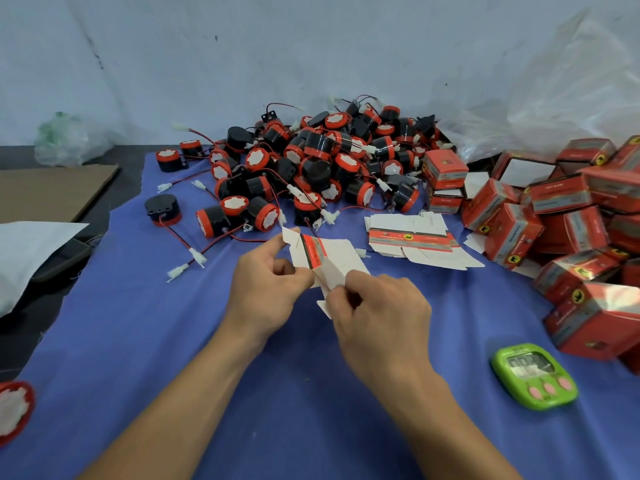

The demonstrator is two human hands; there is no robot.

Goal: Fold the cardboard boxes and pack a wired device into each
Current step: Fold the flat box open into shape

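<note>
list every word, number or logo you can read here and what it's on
No text reads clearly.
folded red boxes: print beside a yellow emblem, too blurred.
flat box stack: red strip of print, too small.
held box blank: print too blurred.
green timer: display digits unreadable.

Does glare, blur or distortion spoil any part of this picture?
Head view: soft even light, faint shadows; glare on the glossy red boxes at right; the display of the green timer is washed out, unreadable; the device at the lower left edge is blurred and stretched.
</note>
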